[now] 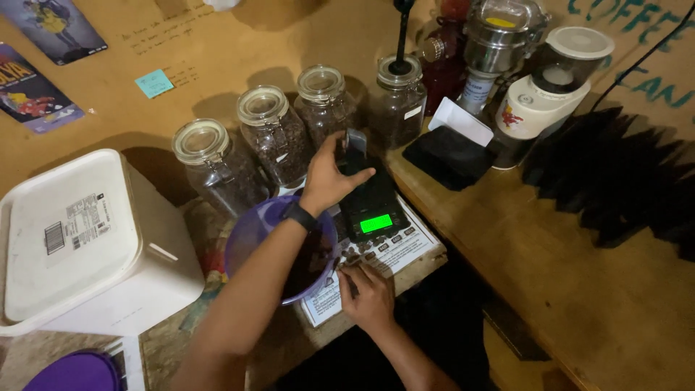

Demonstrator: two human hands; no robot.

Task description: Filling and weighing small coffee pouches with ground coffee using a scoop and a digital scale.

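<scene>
Weighing step: your left hand (327, 181) pinches a small metal scoop (355, 140) above the black digital scale (373, 210); your right hand (369, 293), fingers curled, touches spilled beans just below it; next, tip gently.

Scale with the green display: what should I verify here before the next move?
1. Scale display lit: ok.
2. Left hand grips small grey object over the scale: ok.
3. Right hand on printed sheet by loose beans: ok.
4. Purple bowl clear of the scale: cannot tell, the arm hides it.
5. Four glass jars lidded: ok.
</scene>
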